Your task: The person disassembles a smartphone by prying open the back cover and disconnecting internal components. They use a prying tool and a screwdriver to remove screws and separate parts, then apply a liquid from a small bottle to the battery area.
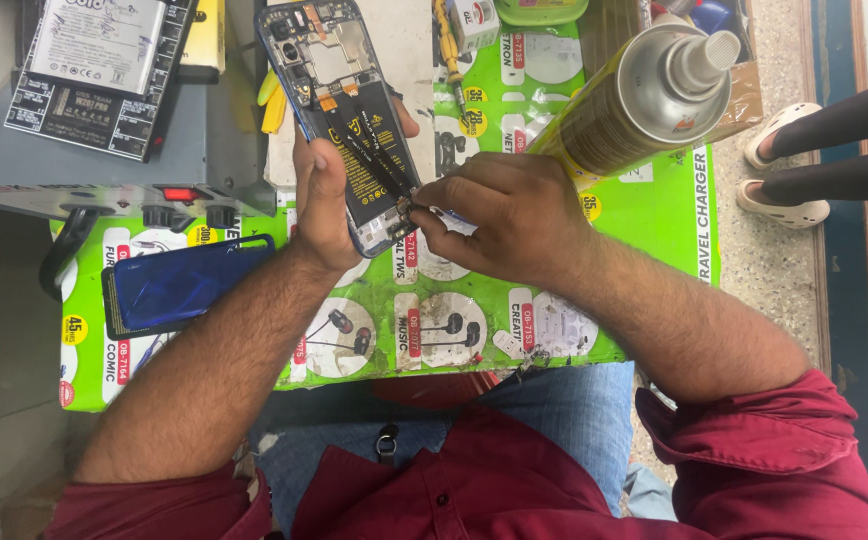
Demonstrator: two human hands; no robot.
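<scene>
Phone repair bench – opened phone (349, 110), spray can (639, 100).

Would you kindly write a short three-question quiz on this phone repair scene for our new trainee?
1. True or false: the opened phone is held in the left hand.
2. Where does the right hand work: A) the phone's top end, B) its bottom end, C) the blue back cover?
3. What stands on the green mat beyond the right hand?

Key: 1 true. 2 B. 3 A yellow spray can.
</scene>
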